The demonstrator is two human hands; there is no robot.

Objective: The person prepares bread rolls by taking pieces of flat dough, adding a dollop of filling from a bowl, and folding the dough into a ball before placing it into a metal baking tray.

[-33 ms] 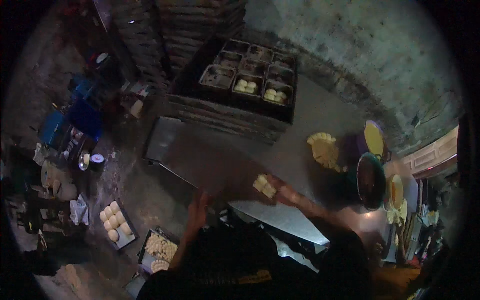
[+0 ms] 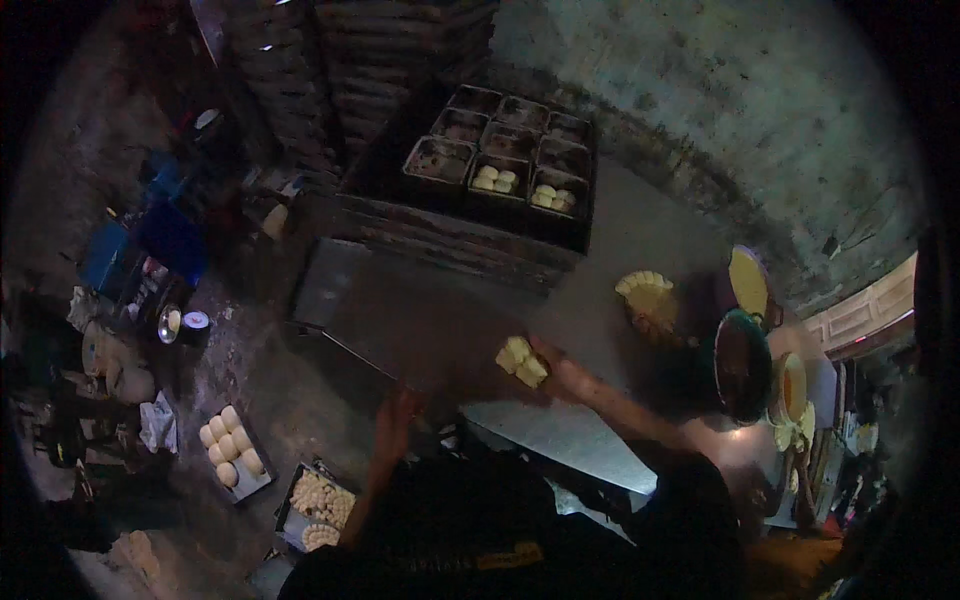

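A cluster of pale dough pieces (image 2: 522, 362) is gripped at its right side by my right hand (image 2: 552, 370), low over the dark worktable (image 2: 440, 330). The fingers close on the cluster's edge and are partly hidden by it. My left hand (image 2: 400, 408) rests at the table's near edge, holding nothing visible, its fingers dim but seemingly stretched out. Beyond the hands, a dark block bears rows of metal baking tins (image 2: 440, 158). Two front tins hold similar dough clusters (image 2: 495, 179), (image 2: 553, 197).
Right of my right hand lie a fan of pale dough pieces (image 2: 645, 285), a dark round basin (image 2: 742, 365) and a yellowish tub (image 2: 790, 388). Low on the left are a tray of dough balls (image 2: 232, 448) and a tray of smaller pieces (image 2: 318, 497). A rough wall (image 2: 700, 90) stands behind.
My right hand has shifted slightly left and up with the dough cluster. The left hand stays at the table's edge.
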